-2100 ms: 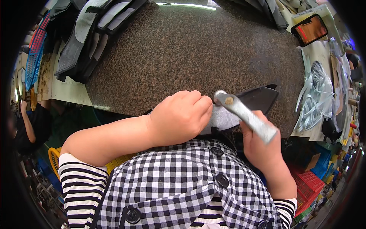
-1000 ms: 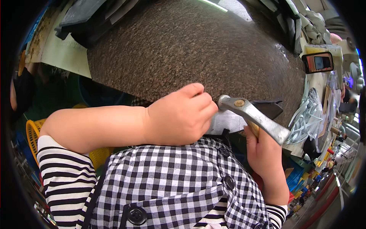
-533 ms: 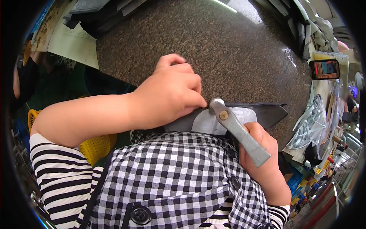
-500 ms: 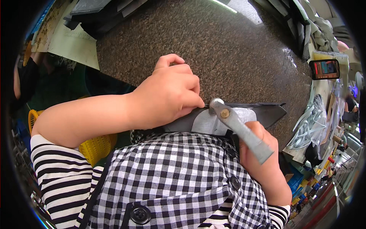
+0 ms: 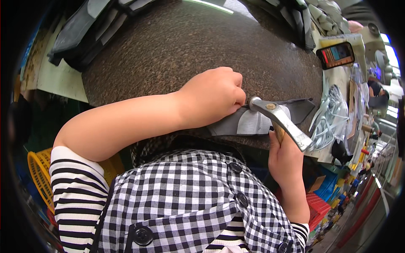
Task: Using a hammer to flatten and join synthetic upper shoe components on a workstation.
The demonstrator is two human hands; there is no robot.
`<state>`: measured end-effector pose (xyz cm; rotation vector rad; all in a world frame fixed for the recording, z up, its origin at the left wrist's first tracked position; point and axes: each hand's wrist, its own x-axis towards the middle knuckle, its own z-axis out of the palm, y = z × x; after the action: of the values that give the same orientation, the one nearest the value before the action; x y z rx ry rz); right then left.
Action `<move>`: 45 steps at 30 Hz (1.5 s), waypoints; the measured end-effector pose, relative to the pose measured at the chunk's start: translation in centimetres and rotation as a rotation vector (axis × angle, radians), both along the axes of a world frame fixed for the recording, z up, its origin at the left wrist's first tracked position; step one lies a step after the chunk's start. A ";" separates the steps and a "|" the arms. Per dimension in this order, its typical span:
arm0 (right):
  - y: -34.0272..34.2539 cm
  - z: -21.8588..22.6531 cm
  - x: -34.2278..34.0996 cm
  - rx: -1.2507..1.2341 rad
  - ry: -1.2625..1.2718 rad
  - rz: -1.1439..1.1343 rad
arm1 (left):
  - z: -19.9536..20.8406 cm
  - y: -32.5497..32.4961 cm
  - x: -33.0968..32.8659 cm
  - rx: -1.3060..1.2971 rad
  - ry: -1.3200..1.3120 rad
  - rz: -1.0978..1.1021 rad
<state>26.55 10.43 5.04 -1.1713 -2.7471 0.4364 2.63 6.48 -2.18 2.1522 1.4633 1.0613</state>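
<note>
A flat dark grey piece of leather-like material point(image 5: 223, 125) with a pale grey patch point(image 5: 254, 122) lies along the near edge of the stone-topped table. My left hand point(image 5: 214, 98) is closed at its far edge, fingers curled and fingertips pressed together on the material. In my right hand point(image 5: 287, 159) is a hammer point(image 5: 291, 127), gripped by its wooden handle. Its round face is down at the folded far edge, just right of my left fingertips; whether it touches cannot be made out. The flat end of its head points toward me and to the right.
The speckled brown tabletop point(image 5: 168, 55) has dark grey pieces point(image 5: 80, 38) stacked at far left and more point(image 5: 291, 21) at far right. A phone point(image 5: 336, 55) leans at the right, above bundled pale strips point(image 5: 331, 111). A yellow basket point(image 5: 39, 173) stands low at the left.
The whole view has shifted and turned. My left fingers are curled tighter, and the hammer stays close beside them at the material's edge.
</note>
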 end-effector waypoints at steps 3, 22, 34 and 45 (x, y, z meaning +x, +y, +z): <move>0.6 -0.1 0.0 0.023 0.064 0.080 | 0.6 -0.8 0.0 0.066 0.238 -0.140; 1.8 0.1 -1.8 -0.012 0.068 0.208 | 1.9 -2.6 -1.9 0.150 0.540 -0.108; 1.5 -0.3 -2.3 -0.144 0.034 0.142 | 1.8 -2.5 -1.7 -0.087 0.294 0.052; 1.3 0.0 -2.5 -0.109 0.029 0.199 | 1.8 -3.8 -0.9 0.126 0.470 0.024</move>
<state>24.09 11.69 5.04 -0.9075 -2.8579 0.6277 1.77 2.69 -0.38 2.6068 1.6525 0.6943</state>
